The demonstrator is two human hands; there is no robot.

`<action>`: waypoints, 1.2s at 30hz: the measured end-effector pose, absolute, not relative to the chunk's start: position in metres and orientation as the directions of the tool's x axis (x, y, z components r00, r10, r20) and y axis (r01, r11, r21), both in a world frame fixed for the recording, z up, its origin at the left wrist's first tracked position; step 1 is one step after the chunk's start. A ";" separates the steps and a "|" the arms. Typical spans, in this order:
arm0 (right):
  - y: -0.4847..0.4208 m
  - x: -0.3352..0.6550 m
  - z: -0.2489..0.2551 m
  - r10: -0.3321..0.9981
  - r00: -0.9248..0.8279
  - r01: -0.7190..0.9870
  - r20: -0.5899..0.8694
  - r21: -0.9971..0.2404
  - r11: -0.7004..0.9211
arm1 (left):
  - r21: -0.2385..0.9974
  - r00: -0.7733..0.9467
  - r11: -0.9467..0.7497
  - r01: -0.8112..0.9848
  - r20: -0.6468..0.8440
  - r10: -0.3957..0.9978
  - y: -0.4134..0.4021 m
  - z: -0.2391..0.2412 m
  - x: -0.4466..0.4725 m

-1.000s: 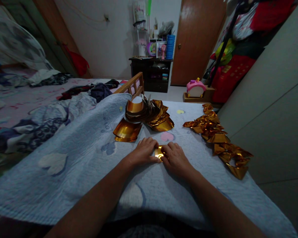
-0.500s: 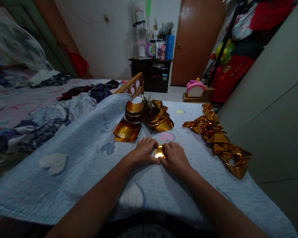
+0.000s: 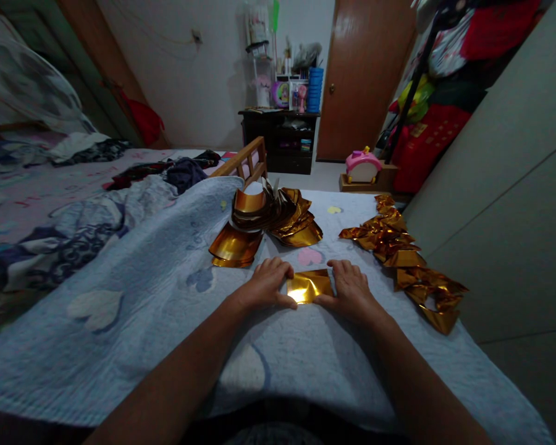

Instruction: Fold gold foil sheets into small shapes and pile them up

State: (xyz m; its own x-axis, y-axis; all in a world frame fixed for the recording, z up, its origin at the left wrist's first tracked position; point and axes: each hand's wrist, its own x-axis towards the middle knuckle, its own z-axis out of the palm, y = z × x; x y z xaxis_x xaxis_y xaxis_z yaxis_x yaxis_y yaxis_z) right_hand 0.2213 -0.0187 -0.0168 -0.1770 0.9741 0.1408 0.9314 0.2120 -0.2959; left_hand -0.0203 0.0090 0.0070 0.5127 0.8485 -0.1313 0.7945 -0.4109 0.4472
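Note:
A small sheet of shiny gold foil paper (image 3: pixel 309 286) lies flat on the light blue quilt in front of me. My left hand (image 3: pixel 269 282) grips its left edge, thumb at the near corner and fingers at the far one. At the right end, my right hand (image 3: pixel 351 285) spans the sheet, its thumb on the near edge and its forefinger by the far corner. Beyond my hands stands a fanned pile of gold foil sheets (image 3: pixel 296 217), with more curved gold sheets (image 3: pixel 235 243) at its left. Crumpled, folded gold foil pieces (image 3: pixel 410 262) form a row on the right.
The blue quilt (image 3: pixel 157 334) with heart patterns covers the surface under my hands. A wooden bed rail (image 3: pixel 243 159) rises behind the pile. Clothes (image 3: pixel 185 174) lie on the bed at left. A pale cabinet (image 3: pixel 505 204) borders the right side.
My right hand has moved right, away from my left hand, uncovering more of the gold foil paper. My left hand stays at the left edge.

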 end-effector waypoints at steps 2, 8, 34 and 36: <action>-0.016 0.230 -0.017 0.981 -0.167 0.936 0.099 -0.296 0.189 | 0.446 0.509 -0.407 0.797 -0.134 0.850 0.009 0.008 -0.020; -0.011 0.247 -0.012 0.987 -0.160 0.944 0.003 -0.293 0.153 | 0.444 0.508 -0.402 0.801 -0.147 0.849 0.009 0.008 -0.020; -0.014 0.223 0.003 0.864 -0.454 0.627 0.218 -0.611 0.483 | 0.545 0.593 -0.558 0.626 0.133 0.794 0.003 0.012 -0.014; -0.013 0.223 0.004 0.898 -0.391 0.565 0.204 -0.716 0.409 | 0.653 0.584 -0.548 0.522 0.195 0.788 0.004 0.013 -0.013</action>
State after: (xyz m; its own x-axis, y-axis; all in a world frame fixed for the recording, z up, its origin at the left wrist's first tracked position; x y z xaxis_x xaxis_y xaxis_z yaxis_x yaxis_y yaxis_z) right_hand 0.2225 -0.0132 0.0043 -0.3906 0.8976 0.2044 0.5651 0.4091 -0.7164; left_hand -0.0133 0.0037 0.0126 0.5839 0.7881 0.1948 0.5220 -0.5482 0.6534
